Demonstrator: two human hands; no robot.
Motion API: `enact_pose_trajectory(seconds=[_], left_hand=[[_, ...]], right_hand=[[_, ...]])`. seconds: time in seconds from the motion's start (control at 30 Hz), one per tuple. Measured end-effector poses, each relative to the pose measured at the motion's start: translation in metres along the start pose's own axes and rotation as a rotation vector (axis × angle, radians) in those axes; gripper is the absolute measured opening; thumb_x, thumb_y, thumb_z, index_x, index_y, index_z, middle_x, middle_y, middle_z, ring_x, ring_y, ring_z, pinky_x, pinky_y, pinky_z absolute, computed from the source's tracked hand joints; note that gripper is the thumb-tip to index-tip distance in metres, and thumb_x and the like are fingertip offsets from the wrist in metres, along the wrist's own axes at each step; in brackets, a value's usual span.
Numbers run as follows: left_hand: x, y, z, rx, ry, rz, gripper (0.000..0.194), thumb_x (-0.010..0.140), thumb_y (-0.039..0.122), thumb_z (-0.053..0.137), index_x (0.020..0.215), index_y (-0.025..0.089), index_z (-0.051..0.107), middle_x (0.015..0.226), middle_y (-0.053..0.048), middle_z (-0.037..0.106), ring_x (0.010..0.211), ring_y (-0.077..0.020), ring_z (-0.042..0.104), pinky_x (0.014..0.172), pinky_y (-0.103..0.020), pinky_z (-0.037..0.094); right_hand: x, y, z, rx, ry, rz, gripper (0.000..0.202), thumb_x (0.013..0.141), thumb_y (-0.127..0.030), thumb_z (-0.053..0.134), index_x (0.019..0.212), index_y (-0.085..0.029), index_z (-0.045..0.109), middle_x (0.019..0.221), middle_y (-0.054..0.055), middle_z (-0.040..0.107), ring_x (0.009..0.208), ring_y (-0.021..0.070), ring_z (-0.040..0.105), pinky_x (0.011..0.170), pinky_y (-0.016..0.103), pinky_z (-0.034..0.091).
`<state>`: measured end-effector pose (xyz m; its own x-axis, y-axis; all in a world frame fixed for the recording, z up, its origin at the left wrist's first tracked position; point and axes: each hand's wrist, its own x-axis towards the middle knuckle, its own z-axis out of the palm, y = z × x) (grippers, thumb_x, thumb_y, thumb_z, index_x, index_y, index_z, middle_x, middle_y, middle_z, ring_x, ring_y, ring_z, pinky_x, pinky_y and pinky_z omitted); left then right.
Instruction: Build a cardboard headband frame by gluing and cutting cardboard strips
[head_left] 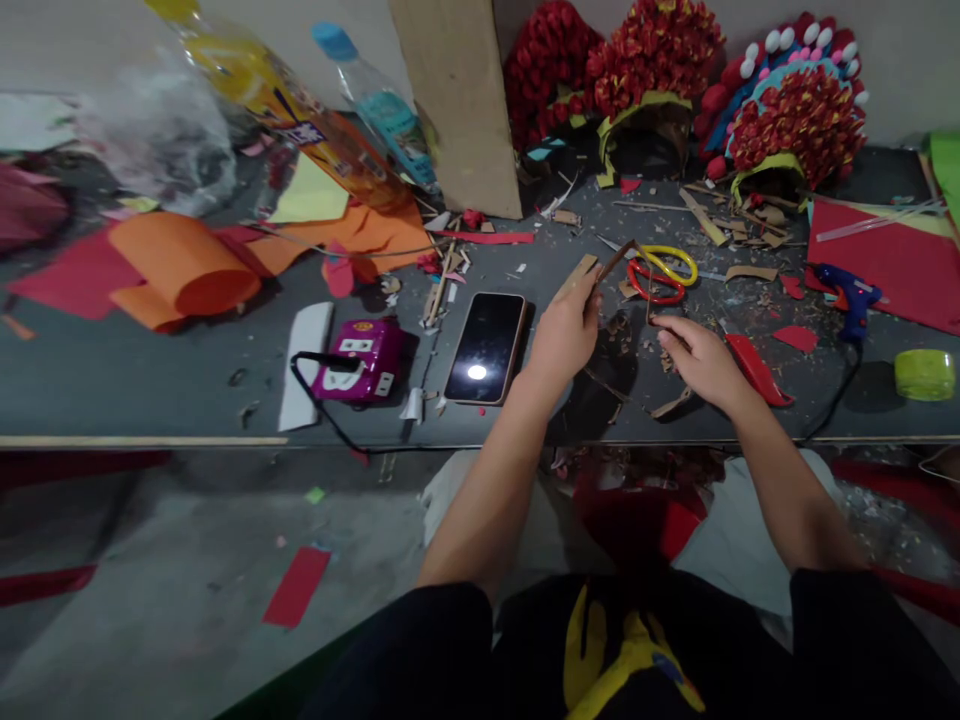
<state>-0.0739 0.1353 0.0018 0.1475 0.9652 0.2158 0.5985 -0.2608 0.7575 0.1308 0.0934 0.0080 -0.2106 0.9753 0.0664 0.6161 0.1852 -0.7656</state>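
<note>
In my left hand (pixel 564 335) is a piece of brown cardboard (pixel 579 277), its fingers closed round it. A thin brown cardboard strip (pixel 619 258) rises from that hand and bends down towards my right hand (pixel 701 358). The right thumb and fingertips pinch the lower end of this strip. Just behind both hands lie scissors (pixel 686 262) with one yellow and one red handle loop. A smartphone (pixel 486 348) rests by my left wrist, its screen dark apart from a reflected light. Beside my right hand lies a red curved object (pixel 756 370).
A blue glue gun (pixel 849 292) and yellow-green tape roll (pixel 925 374) lie right. Left are a purple power socket block (pixel 361 362) with a black cable and orange paper (pixel 184 268). Bottles (pixel 390 120), an upright cardboard panel (pixel 465 110) and red decorated headpieces (pixel 799 125) stand behind.
</note>
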Motion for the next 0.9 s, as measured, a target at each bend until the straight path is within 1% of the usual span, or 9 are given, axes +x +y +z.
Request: enact_pose_trajectory(seconds=[0.1,0.27,0.37,0.47,0.53,0.63,0.7,0.8,0.9], left_hand=[[0.000,-0.001,0.001,-0.064,0.015,0.058,0.050,0.098,0.020,0.040,0.147,0.020,0.044,0.134,-0.013,0.063,0.115,-0.0213,0.064,0.103,-0.038,0.050],[-0.001,-0.001,0.001,-0.140,-0.031,0.026,0.045,0.096,0.018,0.040,0.137,0.024,0.056,0.128,-0.010,0.067,0.082,-0.0145,0.071,0.086,-0.033,0.059],[-0.001,0.000,0.002,-0.180,-0.038,0.037,0.045,0.092,0.013,0.039,0.128,0.023,0.063,0.127,-0.008,0.068,0.076,-0.0122,0.070,0.083,-0.033,0.060],[-0.002,0.002,0.004,-0.194,-0.070,0.054,0.045,0.089,0.009,0.037,0.120,0.021,0.067,0.123,-0.007,0.069,0.076,-0.0125,0.070,0.081,-0.032,0.060],[-0.003,0.003,0.003,-0.160,-0.084,0.050,0.043,0.090,0.008,0.038,0.118,0.019,0.068,0.117,-0.008,0.071,0.076,-0.0139,0.070,0.080,-0.032,0.059],[-0.003,0.004,0.001,-0.026,-0.100,0.045,0.036,0.093,0.013,0.042,0.116,0.018,0.069,0.096,-0.008,0.075,0.077,-0.0180,0.071,0.083,-0.035,0.057],[-0.004,0.006,0.000,0.068,-0.139,0.056,0.031,0.093,0.017,0.047,0.112,0.018,0.072,0.089,-0.008,0.076,0.081,-0.0209,0.072,0.084,-0.035,0.055],[-0.007,0.014,0.000,0.193,-0.237,0.071,0.028,0.093,0.021,0.052,0.110,0.020,0.074,0.098,-0.010,0.077,0.091,-0.0243,0.073,0.085,-0.034,0.054],[-0.010,0.022,0.001,0.359,-0.328,0.088,0.031,0.093,0.021,0.049,0.112,0.023,0.073,0.105,-0.010,0.077,0.099,-0.0272,0.072,0.084,-0.036,0.054]], right_hand=[[0.000,-0.002,-0.001,-0.092,-0.007,0.011,0.036,0.094,-0.033,0.043,0.117,-0.017,0.064,0.122,0.014,0.070,0.112,0.0270,0.064,0.097,0.044,0.048],[0.000,-0.003,-0.006,-0.118,0.026,0.139,0.046,0.090,-0.037,0.052,0.130,-0.014,0.053,0.112,0.014,0.071,0.088,0.0263,0.069,0.082,0.041,0.052],[0.001,0.001,-0.012,-0.084,0.095,0.116,0.053,0.093,-0.034,0.050,0.143,-0.018,0.045,0.120,0.014,0.070,0.096,0.0258,0.070,0.088,0.043,0.052],[0.002,0.004,-0.017,-0.124,0.127,0.014,0.043,0.096,-0.027,0.041,0.136,-0.020,0.055,0.127,0.013,0.068,0.107,0.0256,0.068,0.095,0.043,0.051],[0.002,0.004,-0.018,-0.175,0.105,-0.011,0.040,0.096,-0.020,0.038,0.127,-0.018,0.063,0.123,0.011,0.070,0.104,0.0247,0.069,0.093,0.042,0.051],[0.003,0.002,-0.018,-0.262,0.059,0.010,0.041,0.092,-0.011,0.037,0.121,-0.018,0.066,0.116,0.010,0.073,0.096,0.0233,0.071,0.087,0.038,0.051],[0.003,-0.001,-0.016,-0.339,0.032,0.023,0.036,0.094,-0.014,0.040,0.118,-0.018,0.067,0.115,0.011,0.073,0.098,0.0252,0.070,0.084,0.037,0.050],[0.002,-0.007,-0.014,-0.458,-0.073,0.046,0.028,0.098,-0.026,0.044,0.109,-0.018,0.068,0.108,0.012,0.074,0.099,0.0283,0.068,0.077,0.035,0.046],[0.001,-0.012,-0.011,-0.560,-0.178,0.064,0.031,0.100,-0.030,0.040,0.110,-0.021,0.068,0.104,0.011,0.075,0.092,0.0273,0.069,0.068,0.033,0.041]])
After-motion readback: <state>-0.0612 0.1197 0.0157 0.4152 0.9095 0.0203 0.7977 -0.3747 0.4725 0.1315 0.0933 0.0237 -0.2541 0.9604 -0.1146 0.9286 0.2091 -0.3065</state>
